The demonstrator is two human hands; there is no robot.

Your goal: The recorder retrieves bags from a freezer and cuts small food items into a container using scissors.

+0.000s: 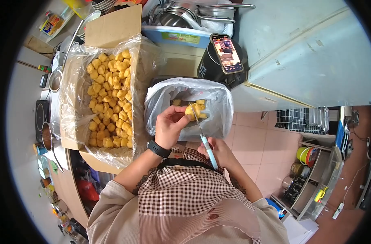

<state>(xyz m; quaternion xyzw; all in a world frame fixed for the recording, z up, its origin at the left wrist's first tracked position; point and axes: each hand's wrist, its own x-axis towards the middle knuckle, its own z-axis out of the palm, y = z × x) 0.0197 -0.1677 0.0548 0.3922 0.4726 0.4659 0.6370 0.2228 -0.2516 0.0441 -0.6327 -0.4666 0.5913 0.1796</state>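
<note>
My left hand (168,125), with a black watch at the wrist, pinches a yellow fried tofu puff (189,110) over a bin lined with a translucent white plastic bag (220,93). In my right hand (221,152) are scissors (209,151) with light blue handles, seen nearly edge-on. Their blades lie across the puff, so how far they have cut is hard to see. Below, more yellow pieces (200,101) rest inside the lined bin. To the left, a cardboard box (112,26) with a clear plastic liner (144,61) holds many tofu puffs (109,100).
A phone (226,54) with a lit screen lies on a black container (206,62) beyond the bin. Behind stands a plastic tub (185,35) of pots. A pale refrigerator (307,58) borders the right. A counter with a pan (47,135) runs along the left.
</note>
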